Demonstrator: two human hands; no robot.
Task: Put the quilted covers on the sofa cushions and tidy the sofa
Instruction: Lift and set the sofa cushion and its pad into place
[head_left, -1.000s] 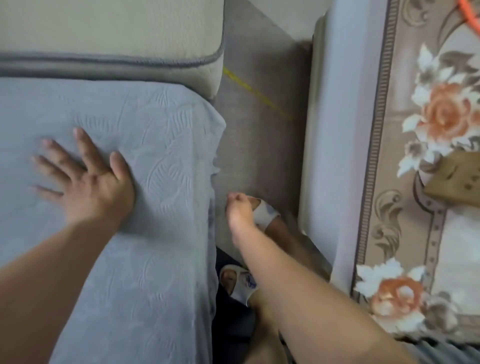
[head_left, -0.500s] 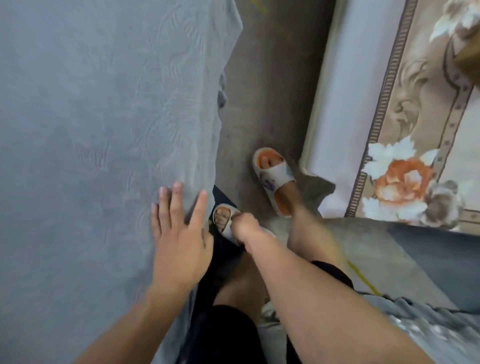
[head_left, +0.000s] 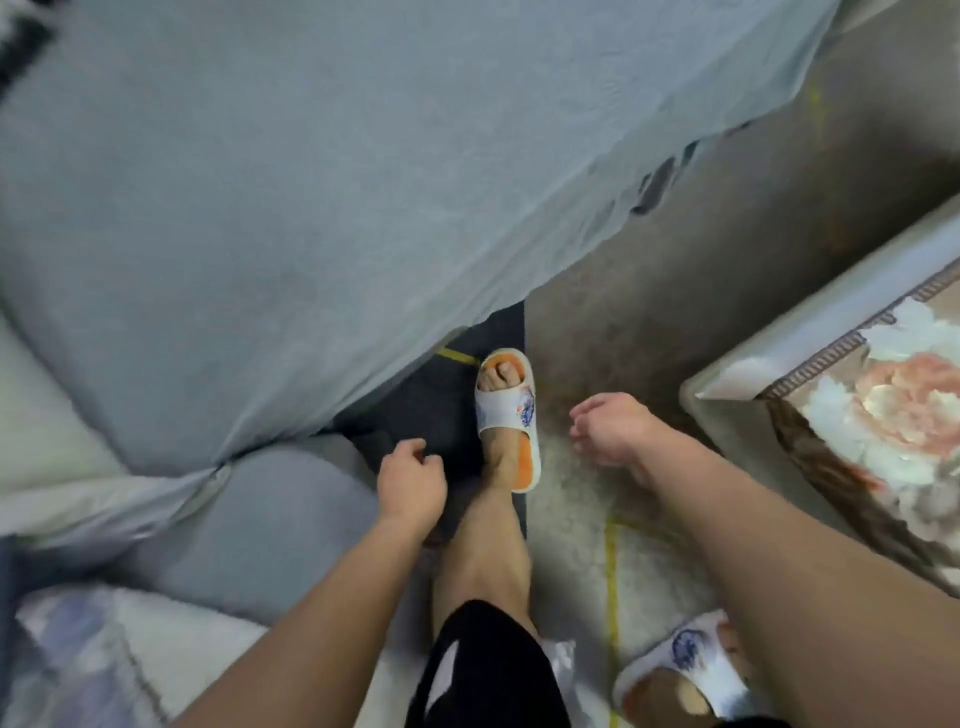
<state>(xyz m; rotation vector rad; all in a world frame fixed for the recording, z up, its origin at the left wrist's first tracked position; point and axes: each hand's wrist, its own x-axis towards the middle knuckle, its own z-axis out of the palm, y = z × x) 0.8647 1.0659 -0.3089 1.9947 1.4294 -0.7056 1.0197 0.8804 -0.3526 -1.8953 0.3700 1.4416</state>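
From my remote station I read the current state as follows. The grey quilted cover (head_left: 322, 197) fills the upper left and centre of the frame, spread flat over a sofa seat cushion; its lower edge runs diagonally from the lower left toward the upper right and hangs past the seat front, so I judge this cushion as covered. The edge looks slightly ragged near the upper right, but blur prevents a firm reading. A second grey cushion (head_left: 280, 519) sits at the lower left of centre, with a pale sofa section (head_left: 47, 410) at the far left and a lighter fabric item (head_left: 104, 649) in the lower left corner (too blurred to identify as covered or bare). I therefore judge that at least one cushion may remain, plus final tidying. The left hand (head_left: 411, 480) hangs at lower centre, just beside the cover's lower corner, fingers loosely curled and holding nothing. The right hand (head_left: 613, 428) hangs right of centre over the carpet (head_left: 675, 260), fingers relaxed and likewise empty. Neither hand touches the cover. One foot in a white slipper (head_left: 506, 415) stands at centre beside a dark mat (head_left: 431, 410); a floral-covered table (head_left: 857, 395) occupies the right edge of the frame.
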